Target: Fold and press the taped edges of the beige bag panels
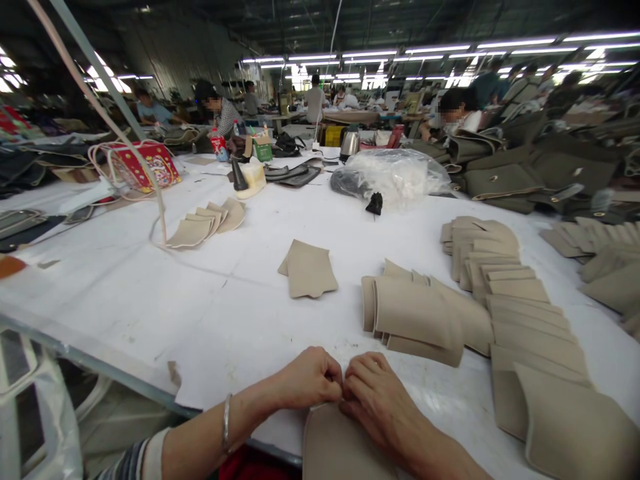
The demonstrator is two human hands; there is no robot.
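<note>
At the table's near edge lies a beige leather-like panel (336,443), under both hands. My left hand (316,377) is closed, thumb and fingers pinched together at the panel's far edge. Right beside it, my right hand (373,393) has its fingers curled over the same edge, the thumb side resting on the panel. The fingertips of the two hands nearly meet, and what lies between them is hidden. Two smaller beige pieces (313,270) overlap on the table ahead of the hands. Folded beige panels (420,313) are piled just to the right.
A long fanned row of beige panels (530,313) runs along the right. Smaller beige pieces (205,223) lie at left by a slanting pole. Farther back are a clear plastic bag (395,173), a red patterned bag (145,167) and a kettle (349,143). Several people work behind.
</note>
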